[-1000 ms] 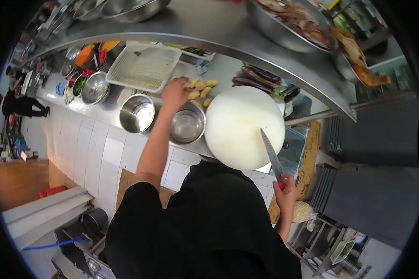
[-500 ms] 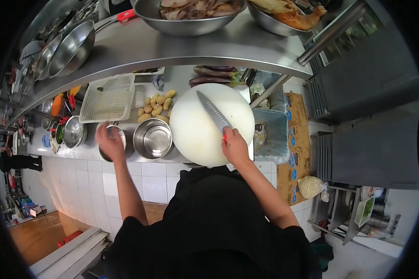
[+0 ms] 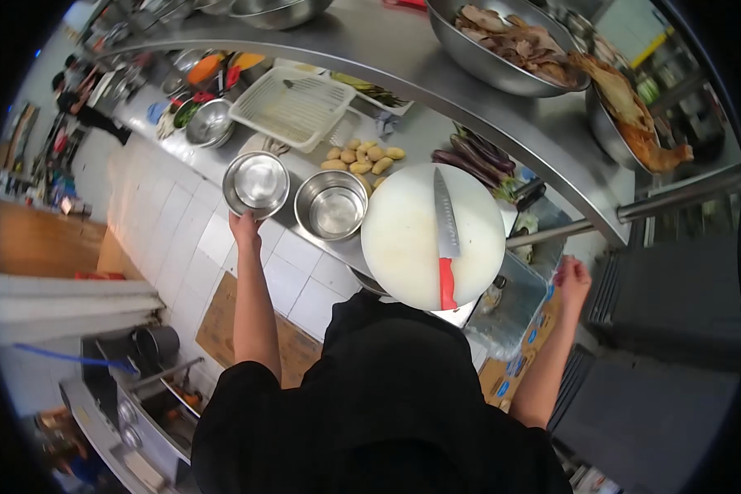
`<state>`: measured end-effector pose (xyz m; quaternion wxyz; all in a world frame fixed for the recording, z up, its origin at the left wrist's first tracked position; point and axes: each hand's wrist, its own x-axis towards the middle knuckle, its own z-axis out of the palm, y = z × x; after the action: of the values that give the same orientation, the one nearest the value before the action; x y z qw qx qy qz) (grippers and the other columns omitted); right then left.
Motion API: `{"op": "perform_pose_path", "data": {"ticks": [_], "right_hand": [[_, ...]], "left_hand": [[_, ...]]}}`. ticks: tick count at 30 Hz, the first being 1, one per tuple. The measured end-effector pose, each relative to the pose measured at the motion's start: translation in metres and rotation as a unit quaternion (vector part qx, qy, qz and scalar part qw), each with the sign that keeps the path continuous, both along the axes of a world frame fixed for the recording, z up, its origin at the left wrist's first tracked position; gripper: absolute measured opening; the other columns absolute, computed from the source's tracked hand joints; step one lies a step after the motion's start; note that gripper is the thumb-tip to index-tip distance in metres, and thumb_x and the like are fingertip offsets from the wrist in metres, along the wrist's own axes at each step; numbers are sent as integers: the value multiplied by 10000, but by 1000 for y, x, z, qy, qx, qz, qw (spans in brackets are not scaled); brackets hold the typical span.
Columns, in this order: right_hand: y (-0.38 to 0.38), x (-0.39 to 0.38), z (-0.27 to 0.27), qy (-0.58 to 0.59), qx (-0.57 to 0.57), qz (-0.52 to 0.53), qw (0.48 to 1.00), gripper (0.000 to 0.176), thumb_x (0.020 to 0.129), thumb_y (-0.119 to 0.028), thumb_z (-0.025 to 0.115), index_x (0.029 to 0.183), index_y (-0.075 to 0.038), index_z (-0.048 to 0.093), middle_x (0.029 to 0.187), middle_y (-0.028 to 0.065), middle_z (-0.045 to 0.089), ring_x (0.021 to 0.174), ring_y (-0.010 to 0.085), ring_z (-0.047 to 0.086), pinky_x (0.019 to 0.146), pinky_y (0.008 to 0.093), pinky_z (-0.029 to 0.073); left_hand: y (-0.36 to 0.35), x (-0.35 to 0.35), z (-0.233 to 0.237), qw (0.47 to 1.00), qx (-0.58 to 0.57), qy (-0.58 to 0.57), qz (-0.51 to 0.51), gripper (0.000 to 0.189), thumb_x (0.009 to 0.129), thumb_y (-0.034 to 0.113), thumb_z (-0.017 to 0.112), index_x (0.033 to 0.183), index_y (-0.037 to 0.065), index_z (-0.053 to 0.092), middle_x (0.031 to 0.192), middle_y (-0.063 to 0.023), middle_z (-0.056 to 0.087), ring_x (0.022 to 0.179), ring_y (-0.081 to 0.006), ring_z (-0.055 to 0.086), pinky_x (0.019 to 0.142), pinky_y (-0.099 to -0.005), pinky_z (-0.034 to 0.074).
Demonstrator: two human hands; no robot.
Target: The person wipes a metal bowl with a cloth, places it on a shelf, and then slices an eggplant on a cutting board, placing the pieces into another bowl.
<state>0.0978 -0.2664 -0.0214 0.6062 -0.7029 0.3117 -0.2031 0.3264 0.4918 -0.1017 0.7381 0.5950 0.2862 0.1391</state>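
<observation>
My left hand (image 3: 246, 229) grips the near side of a round steel bowl (image 3: 256, 186) at the counter's front edge. A deeper steel pot (image 3: 332, 206) stands just to its right. On the round white cutting board (image 3: 395, 239) lies a chef's knife (image 3: 446, 235), its red handle towards me and its blade pointing away. Away from the board, my right hand (image 3: 574, 281) is out to the right above the plastic-lined bin area, fingers loosely bent with nothing visible in them. Behind the pot and board are several potatoes (image 3: 362, 154) and long purple eggplants (image 3: 476, 161).
A white plastic basket (image 3: 292, 107) sits behind the bowl. Overhead, a steel shelf (image 3: 370, 49) carries a bowl of cooked meat (image 3: 510, 49). Plastic-lined bins (image 3: 510, 300) stand right of the board. Far left, a person in black (image 3: 78, 103) stands by the counter.
My right hand has let go of the knife, left it on the board and swung right. My left hand has taken hold of the steel bowl. The view has turned.
</observation>
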Motion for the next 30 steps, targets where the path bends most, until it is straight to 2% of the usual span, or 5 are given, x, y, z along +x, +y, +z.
{"op": "perform_pose_path", "data": {"ticks": [4,8,17,20,30], "right_hand": [[-76,100,25,-28,-44,-55,997,258,1096,-232,599,1278,-64,672,1089,81,743,891,171,711,745,324,577],[-180,240,-24,-181,26,115,976,419,1139,-216,456,1514,-34,505,1397,118,642,1220,255,655,1057,351,514],[-119,324,-6,-140,70,213,964,265,984,-110,706,1229,-10,716,1074,63,751,960,165,690,850,317,542],[-112,294,7,-135,-105,125,977,182,996,-151,700,1114,-12,707,961,46,723,828,123,635,728,296,491],[-167,124,55,-179,-64,77,979,290,1077,-327,662,1132,-44,689,1025,27,722,865,86,634,745,260,491]], "left_hand": [[-31,-44,31,991,31,-114,67,610,931,-125,484,1506,76,461,1416,-137,586,1205,-294,670,926,-433,642],[-90,-109,80,981,24,-162,100,701,914,-153,491,1544,146,423,1458,-109,554,1251,-266,636,966,-399,618],[-224,-220,149,972,-12,-220,81,927,804,-224,519,1577,237,295,1462,-85,474,1277,-252,559,914,-383,550],[-257,-235,157,973,-73,-213,48,928,798,-226,522,1561,254,303,1428,-78,485,1233,-242,572,900,-371,537],[-312,-249,151,945,-199,-259,-24,871,807,-232,544,1564,161,368,1382,-69,578,1213,-210,598,992,-357,512]]}}
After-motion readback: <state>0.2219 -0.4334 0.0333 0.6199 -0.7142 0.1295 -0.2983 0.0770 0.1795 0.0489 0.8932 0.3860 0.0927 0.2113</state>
